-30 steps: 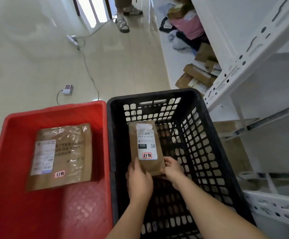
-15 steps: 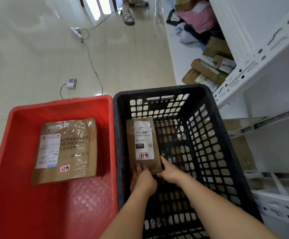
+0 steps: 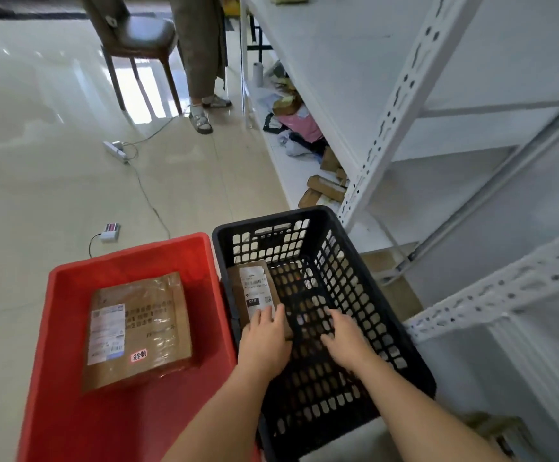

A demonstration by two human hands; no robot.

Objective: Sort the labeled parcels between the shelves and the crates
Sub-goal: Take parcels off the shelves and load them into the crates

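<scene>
A: Quick one. Where's the parcel?

B: Small brown cardboard parcel with a white label [image 3: 254, 295] lies flat in the black perforated plastic crate [image 3: 364, 295], against its left wall, long axis running away from the person toward the far end.

A: Hands?

B: Left hand [image 3: 264, 340] rests on the parcel's near end, fingers laid fairly straight over the label's bottom edge; no curl round it that I can see, thumb hidden. Right hand [image 3: 344, 335] is spread, fingers relaxed, over the crate floor, holding nothing, just right of the parcel and apart from it.

A: Key relation?

B: Parcel sits directly under and ahead of the left hand, so the left is nearer; the right would have to cross leftward. My read: it's placed, and letting go is all that's left.

A: Other stuff?

B: Larger brown taped cardboard parcel [image 3: 138, 328] flat in the red plastic tub [image 3: 71, 411], touching the black crate's left side. White metal shelving [image 3: 404, 95] to the right, more parcels [image 3: 324, 188] on its bottom level.
</scene>
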